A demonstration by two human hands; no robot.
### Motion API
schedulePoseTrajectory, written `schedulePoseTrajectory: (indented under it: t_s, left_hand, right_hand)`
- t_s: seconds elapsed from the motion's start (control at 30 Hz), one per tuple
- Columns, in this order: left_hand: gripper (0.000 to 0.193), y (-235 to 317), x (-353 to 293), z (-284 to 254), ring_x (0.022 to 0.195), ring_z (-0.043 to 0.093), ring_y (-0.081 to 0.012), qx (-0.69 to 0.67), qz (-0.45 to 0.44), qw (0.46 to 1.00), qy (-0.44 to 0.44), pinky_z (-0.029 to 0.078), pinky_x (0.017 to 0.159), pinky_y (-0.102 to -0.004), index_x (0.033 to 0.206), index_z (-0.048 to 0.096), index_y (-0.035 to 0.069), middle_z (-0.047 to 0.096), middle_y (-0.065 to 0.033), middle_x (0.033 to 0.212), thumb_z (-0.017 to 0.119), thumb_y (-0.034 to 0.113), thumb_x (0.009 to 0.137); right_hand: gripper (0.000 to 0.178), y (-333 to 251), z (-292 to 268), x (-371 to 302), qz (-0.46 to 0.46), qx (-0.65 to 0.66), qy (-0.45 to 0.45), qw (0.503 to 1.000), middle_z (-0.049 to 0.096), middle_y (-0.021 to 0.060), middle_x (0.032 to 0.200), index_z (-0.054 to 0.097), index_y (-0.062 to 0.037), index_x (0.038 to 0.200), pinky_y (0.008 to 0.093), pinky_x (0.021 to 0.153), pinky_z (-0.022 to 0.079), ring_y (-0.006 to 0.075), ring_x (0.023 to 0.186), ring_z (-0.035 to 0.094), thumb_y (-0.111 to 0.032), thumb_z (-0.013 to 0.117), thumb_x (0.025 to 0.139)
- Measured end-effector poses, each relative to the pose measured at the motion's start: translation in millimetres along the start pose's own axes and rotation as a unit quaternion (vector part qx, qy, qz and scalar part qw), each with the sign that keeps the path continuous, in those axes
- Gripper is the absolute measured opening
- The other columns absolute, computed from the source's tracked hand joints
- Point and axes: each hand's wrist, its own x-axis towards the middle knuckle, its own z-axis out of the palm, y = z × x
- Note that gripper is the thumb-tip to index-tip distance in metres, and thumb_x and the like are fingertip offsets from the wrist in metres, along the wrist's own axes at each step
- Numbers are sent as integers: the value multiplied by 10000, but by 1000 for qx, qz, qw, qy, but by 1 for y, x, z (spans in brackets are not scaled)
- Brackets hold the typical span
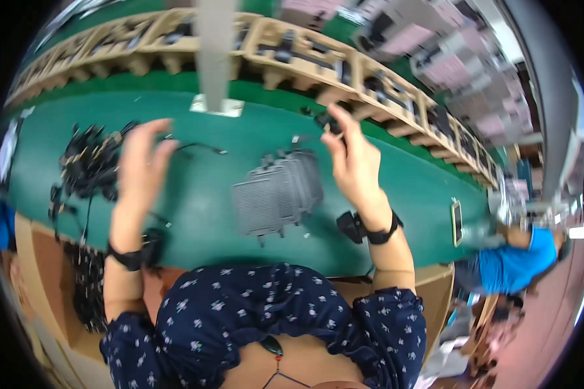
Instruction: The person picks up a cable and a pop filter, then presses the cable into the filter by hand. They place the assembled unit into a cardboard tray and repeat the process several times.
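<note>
My left hand [143, 159], smeared by motion, hovers at the right side of a pile of black cables [87, 162] with tan ties. Its thumb and fingers look apart. A thin black cable [204, 147] with a small plug runs out beside its thumb. On the right, my right hand [355, 159] pinches a small black part [334, 122] between thumb and forefinger, close to the tray row. What kind of part it is cannot be made out. Between my hands lies a leaning stack of grey ribbed plastic pieces [269, 198] on the green table [194, 207].
A row of tan moulded trays [305, 61] holding black parts runs along the far side. A grey post [214, 58] stands before it. At right lies a phone-like object [457, 222]. A cardboard box [45, 279] is at lower left; a person in blue [512, 259] works farther right.
</note>
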Motion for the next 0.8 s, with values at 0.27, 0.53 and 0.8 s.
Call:
schedulePoseTrajectory:
  t_s: [0.27, 0.53, 0.8]
  left_hand:
    - [200, -154, -6, -24, 982, 523, -327, 237, -105, 962, -82, 425, 831, -361, 1036, 564, 35, 569, -167, 1032, 472, 74, 864]
    - [185, -142, -1, -32, 942, 491, -345, 293, -19, 946, -137, 405, 830, -395, 975, 571, 10, 553, -160, 954, 516, 66, 808]
    - [156, -146, -13, -17, 943, 473, -310, 332, -14, 940, -70, 392, 833, -370, 965, 558, 16, 539, -121, 954, 479, 86, 849]
  right_hand:
    - [261, 166, -119, 9, 242, -255, 181, 918, 609, 80, 665, 574, -184, 1106, 345, 593, 460, 238, 638, 603, -265, 525, 863]
    - [266, 265, -166, 43, 335, -304, 20, 892, 645, 122, 892, 645, -210, 1011, 373, 729, 482, 292, 851, 614, -349, 562, 799]
    - [324, 325, -135, 71, 343, -245, -55, 905, 651, 111, 744, 626, -77, 968, 339, 693, 478, 226, 690, 635, -346, 562, 799]
